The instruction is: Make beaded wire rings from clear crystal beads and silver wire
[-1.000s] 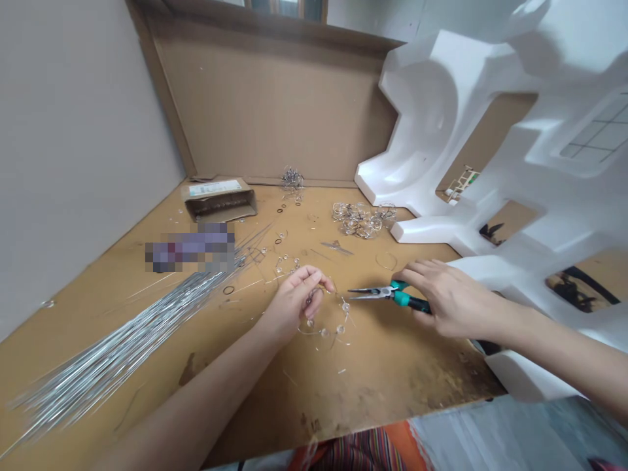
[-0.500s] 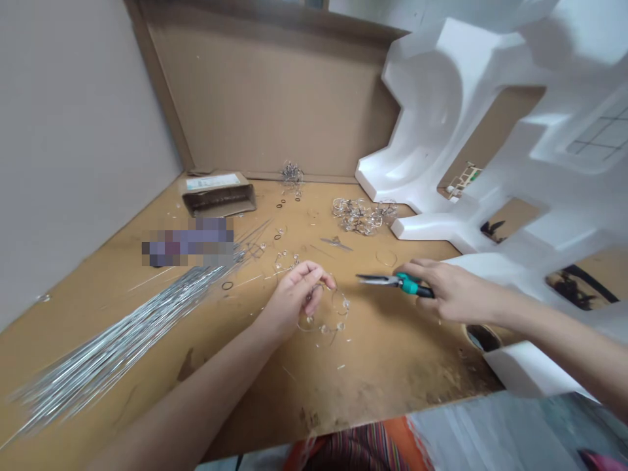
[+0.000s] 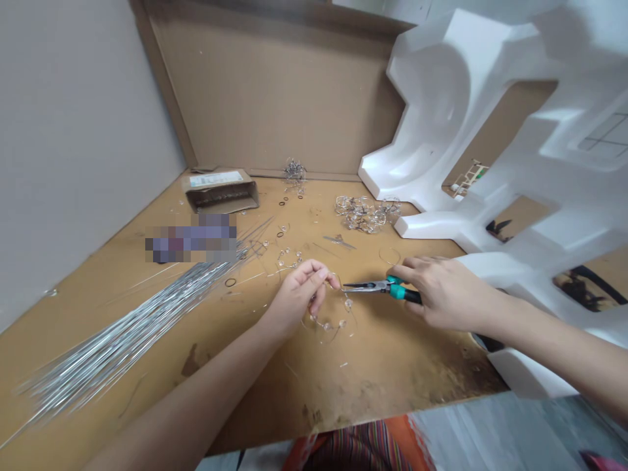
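Observation:
Pinched in the fingers of my left hand [image 3: 305, 291] is a thin wire loop strung with clear beads [image 3: 342, 324]. The loop hangs down and to the right of the fingertips, just above the table. My right hand [image 3: 436, 294] is wrapped around needle-nose pliers [image 3: 375, 288] with green and black handles. The plier tips point left, beside the upper right part of the beaded wire and close to my left fingertips. Whether the jaws touch the wire I cannot make out.
A bundle of straight silver wires [image 3: 142, 327] lies on the left of the table. Behind it stands an open cardboard box [image 3: 223, 190]. Coiled beaded wire pieces [image 3: 360, 212] are heaped at the back right, by white foam packaging [image 3: 426, 118]. Another wire cluster [image 3: 294, 171] sits farther back.
The pliers first drew back a little to the right, then came left again to the beaded wire. My left hand has kept its pinch and barely moved. The view has shifted slightly.

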`<state>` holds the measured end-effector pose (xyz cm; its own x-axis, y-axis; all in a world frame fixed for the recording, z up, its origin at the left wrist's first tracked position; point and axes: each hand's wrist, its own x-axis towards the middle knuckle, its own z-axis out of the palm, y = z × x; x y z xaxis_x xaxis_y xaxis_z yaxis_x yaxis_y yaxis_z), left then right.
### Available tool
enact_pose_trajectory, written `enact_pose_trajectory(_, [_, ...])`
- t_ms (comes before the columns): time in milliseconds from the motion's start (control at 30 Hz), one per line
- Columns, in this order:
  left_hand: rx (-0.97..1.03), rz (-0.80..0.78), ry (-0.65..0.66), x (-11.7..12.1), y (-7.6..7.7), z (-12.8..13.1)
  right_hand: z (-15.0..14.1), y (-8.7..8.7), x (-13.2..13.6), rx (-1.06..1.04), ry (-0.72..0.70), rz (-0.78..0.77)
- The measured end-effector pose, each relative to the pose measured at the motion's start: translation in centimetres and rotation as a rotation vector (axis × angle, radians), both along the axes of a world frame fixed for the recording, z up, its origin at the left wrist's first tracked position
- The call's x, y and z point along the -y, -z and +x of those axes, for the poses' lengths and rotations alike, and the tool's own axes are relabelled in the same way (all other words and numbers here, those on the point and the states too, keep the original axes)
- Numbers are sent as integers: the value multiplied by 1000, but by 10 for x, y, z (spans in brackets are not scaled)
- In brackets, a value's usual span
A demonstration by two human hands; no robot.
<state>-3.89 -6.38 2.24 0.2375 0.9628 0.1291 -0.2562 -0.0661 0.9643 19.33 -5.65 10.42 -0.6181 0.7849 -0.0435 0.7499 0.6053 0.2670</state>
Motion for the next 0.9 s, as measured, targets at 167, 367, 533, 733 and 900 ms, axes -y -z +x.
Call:
enact_pose_trajectory(167, [-29, 32, 2, 0, 2, 0, -2, 0, 2, 15, -2, 13])
enact_pose_trajectory(367, [-34, 32, -5, 0, 1, 1, -2, 0, 5, 25, -5, 34])
enact_pose_trajectory(533, [-38, 29, -16, 3, -1, 2, -2, 1, 6, 25, 10, 43])
enact_pose_trajectory(733, [-55, 62, -41, 6, -2, 3, -3, 2, 8, 20, 43, 2])
enact_pose_trajectory(900, [-12, 17, -28, 5, -2, 3, 2, -3, 5, -56, 51, -120])
